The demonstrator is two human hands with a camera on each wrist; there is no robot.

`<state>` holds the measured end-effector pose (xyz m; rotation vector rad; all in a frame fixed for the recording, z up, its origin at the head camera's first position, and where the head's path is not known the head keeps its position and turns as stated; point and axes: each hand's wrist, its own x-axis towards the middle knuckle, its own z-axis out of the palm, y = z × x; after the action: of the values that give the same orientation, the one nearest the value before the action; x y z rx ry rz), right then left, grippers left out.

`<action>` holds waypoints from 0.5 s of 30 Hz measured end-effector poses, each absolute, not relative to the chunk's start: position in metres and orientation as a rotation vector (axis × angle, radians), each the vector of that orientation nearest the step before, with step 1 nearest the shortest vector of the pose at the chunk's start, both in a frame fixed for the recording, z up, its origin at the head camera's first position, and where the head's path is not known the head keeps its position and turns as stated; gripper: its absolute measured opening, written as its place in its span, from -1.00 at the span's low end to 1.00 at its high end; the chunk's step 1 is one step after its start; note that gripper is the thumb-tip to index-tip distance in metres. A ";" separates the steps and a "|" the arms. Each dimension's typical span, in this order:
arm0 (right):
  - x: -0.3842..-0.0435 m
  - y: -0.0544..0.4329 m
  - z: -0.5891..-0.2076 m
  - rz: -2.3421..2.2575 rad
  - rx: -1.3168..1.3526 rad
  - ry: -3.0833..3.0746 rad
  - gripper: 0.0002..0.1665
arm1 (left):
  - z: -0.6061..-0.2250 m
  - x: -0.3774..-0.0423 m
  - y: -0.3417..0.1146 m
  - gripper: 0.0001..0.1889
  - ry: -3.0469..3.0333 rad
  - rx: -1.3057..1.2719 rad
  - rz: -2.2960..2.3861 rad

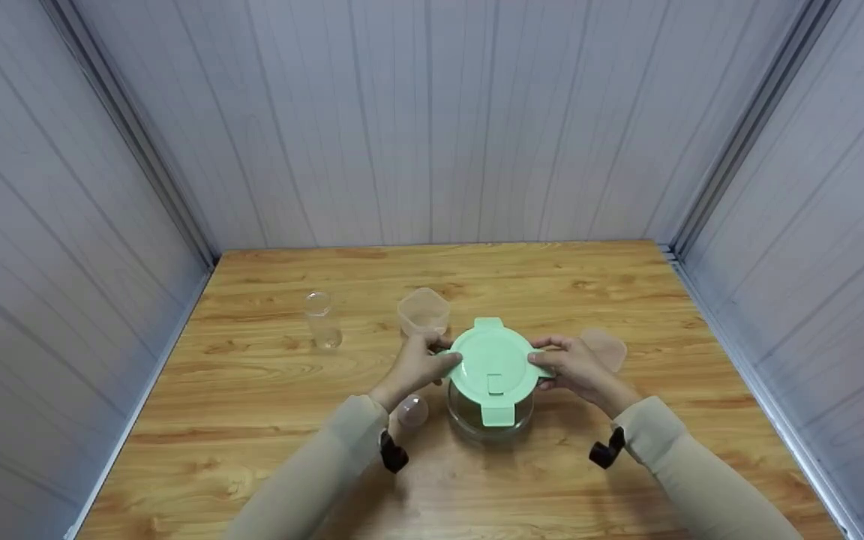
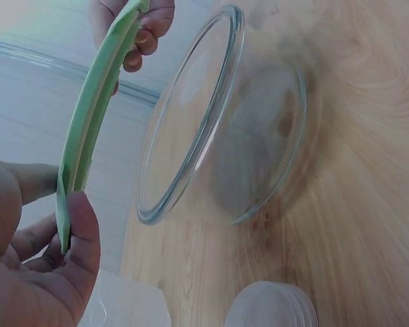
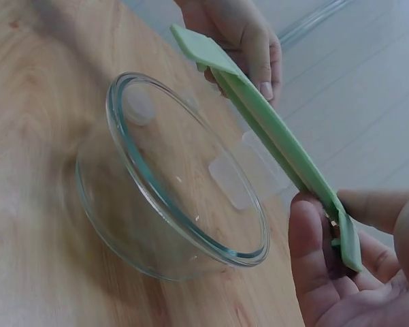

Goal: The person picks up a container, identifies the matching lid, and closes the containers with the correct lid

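Pale green lid (image 1: 484,356), round, flapped: held over the surface (image 1: 252,465), well short of its far edge, above the glass bowl (image 1: 468,420) and apart from it
Left grip (image 1: 421,361): pinching the lid's side towards the left edge
Right grip (image 1: 574,367): pinching the opposite side
Small clear container (image 1: 412,411): just beside the bowl, towards the left edge
Risks, judged: uneven pinches could seat the lid crooked; a slipping thumb could drop it; the left sleeve (image 1: 312,465), swung low, could topple the container

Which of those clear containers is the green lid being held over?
The large round glass bowl: the green lid is held above it. The square tub, slim cylinder and small round tub are left of the bowl.
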<state>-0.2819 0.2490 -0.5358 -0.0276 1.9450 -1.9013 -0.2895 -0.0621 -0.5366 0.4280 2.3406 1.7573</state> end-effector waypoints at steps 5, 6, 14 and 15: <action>-0.279 0.248 -0.537 -1.856 -0.018 1.994 -0.58 | -0.537 -0.285 -0.062 -0.77 2.333 0.434 1.761; -0.279 0.248 -0.538 -1.844 -0.012 2.004 -0.58 | -0.537 -0.284 -0.062 -0.77 2.331 0.429 1.760; -0.274 0.244 -0.544 -1.739 0.000 2.130 -0.55 | -0.544 -0.278 -0.061 -0.76 2.355 0.383 1.709; -0.273 0.244 -0.544 -1.725 -0.005 2.150 -0.54 | -0.545 -0.278 -0.061 -0.76 2.361 0.381 1.698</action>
<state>-0.2735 0.2436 -0.5444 -0.0053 2.1499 -1.7248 -0.2778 -0.0613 -0.5446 0.3806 2.3612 1.6985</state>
